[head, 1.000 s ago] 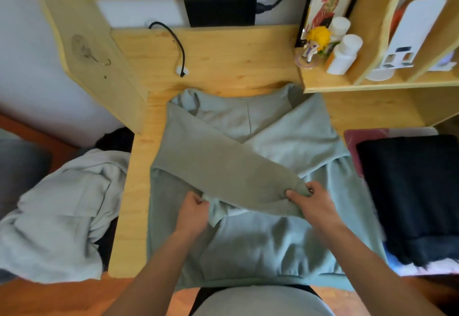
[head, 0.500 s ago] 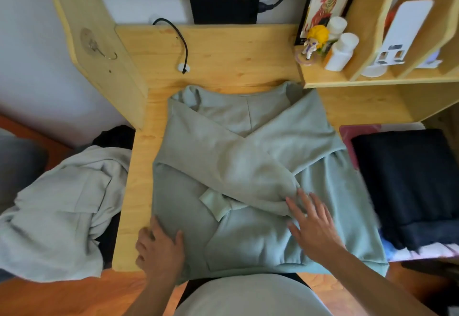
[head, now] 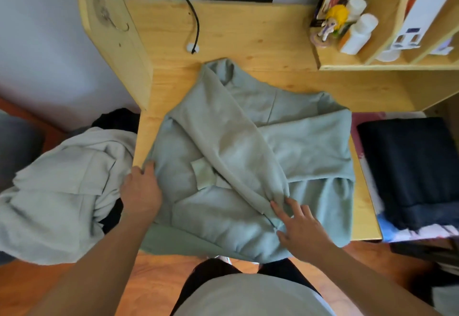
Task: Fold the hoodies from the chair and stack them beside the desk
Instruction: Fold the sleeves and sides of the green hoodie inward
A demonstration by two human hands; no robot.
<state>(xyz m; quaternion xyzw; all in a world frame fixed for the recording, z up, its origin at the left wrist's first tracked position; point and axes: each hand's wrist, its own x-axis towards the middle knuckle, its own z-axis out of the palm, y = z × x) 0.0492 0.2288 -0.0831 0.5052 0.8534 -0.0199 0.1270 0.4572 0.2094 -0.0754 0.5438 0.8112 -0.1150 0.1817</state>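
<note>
A sage green hoodie (head: 305, 151) lies flat on the wooden desk (head: 248, 39) with both sleeves crossed over its body. My left hand (head: 141, 191) grips the hoodie's left edge at the desk's side. My right hand (head: 300, 228) rests with fingers spread on the lower right part, at the end of the folded sleeve. A pale grey hoodie (head: 62, 191) lies crumpled over dark clothes on the chair to the left. A folded dark navy garment (head: 417, 171) sits to the right of the desk.
A black cable (head: 193, 20) lies on the back of the desk. The shelf (head: 372, 66) at the right holds white bottles (head: 357, 34), a small figure and a framed picture. A wooden side panel (head: 116, 37) rises at the left. Orange wood floor lies below.
My left hand moved from the hoodie's bottom hem up to its left edge and took hold of it. The hoodie's left side has shifted inward and the view tilted.
</note>
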